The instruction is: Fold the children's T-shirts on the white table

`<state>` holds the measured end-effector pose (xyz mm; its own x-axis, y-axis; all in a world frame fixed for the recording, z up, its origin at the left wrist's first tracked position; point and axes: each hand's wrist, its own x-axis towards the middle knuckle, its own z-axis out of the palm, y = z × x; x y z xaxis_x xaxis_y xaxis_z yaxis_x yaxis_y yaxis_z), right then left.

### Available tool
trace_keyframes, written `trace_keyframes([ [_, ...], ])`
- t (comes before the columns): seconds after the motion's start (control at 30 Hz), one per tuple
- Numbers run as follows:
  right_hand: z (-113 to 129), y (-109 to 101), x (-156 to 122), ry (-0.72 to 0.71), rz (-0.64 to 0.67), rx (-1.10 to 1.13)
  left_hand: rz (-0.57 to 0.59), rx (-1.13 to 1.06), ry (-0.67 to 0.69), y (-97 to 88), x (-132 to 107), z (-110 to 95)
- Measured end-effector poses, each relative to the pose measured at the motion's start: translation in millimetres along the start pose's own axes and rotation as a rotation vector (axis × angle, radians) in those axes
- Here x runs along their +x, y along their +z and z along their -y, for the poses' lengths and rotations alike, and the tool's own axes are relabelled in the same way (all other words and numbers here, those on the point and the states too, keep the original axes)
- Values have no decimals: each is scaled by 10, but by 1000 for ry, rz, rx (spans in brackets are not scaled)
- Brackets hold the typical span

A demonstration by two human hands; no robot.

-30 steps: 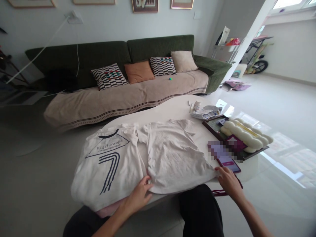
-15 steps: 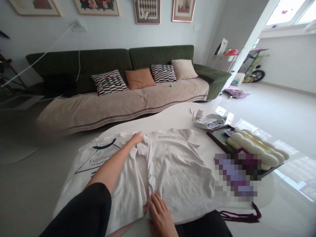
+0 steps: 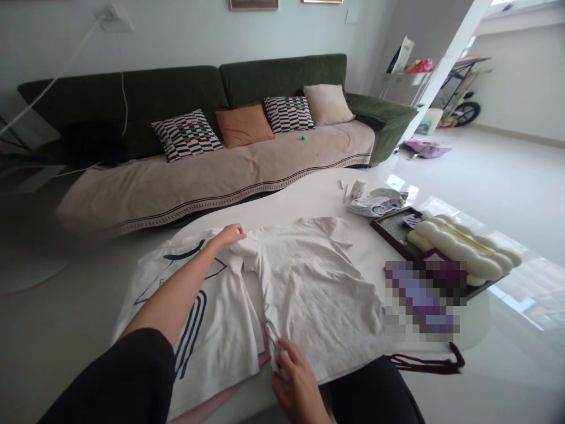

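A plain off-white T-shirt (image 3: 320, 282) lies spread on the table with shallow wrinkles. Overlapping its left side is a white T-shirt (image 3: 229, 330) with dark lettering and curved stripes, partly covered by my left forearm. At the far edge, my left hand (image 3: 230, 234) is closed on the plain shirt by its left sleeve. My right hand (image 3: 296, 374) pinches that shirt's left side near the hem, where the cloth bunches up. A strip of pink cloth (image 3: 207, 406) peeks out from beneath the printed shirt.
On the white table (image 3: 304, 197), a dark tray (image 3: 391, 238) holds a cream cloud-shaped cushion-like object (image 3: 463, 244). Beside it are a crumpled plastic packet (image 3: 377, 203), a blurred-out purple item (image 3: 419, 297) and dark red cords (image 3: 426, 364). A green sofa (image 3: 282, 73) stands behind.
My left hand has shifted slightly left and its fingers have curled in. My right hand has gone from lying flat on the shirt to pinching its edge. The view has tilted down.
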<state>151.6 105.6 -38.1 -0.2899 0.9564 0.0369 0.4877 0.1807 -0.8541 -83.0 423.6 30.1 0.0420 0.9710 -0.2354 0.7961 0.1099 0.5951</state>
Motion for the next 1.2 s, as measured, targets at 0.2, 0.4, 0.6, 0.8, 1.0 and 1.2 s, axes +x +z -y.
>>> trace_keyframes([
  [0.2,-278,-555,-141,395,-261,502,100,-284,-70,34,124,-394],
  [0.4,-692,-677,-244,679,-282,717,115,-431,-80,713,279,-844],
  [0.6,-668,-662,-158,660,-270,562,-183,-336,-102,1034,379,-800],
  [0.8,-771,-574,-159,533,-328,202,-261,-142,-63,687,376,-378],
  [1.0,-631,-856,5,429,-236,-37,-49,-16,118,563,433,-213],
  [1.2,-359,-1046,1562,109,-291,-104,52,39,251,554,548,-251],
])
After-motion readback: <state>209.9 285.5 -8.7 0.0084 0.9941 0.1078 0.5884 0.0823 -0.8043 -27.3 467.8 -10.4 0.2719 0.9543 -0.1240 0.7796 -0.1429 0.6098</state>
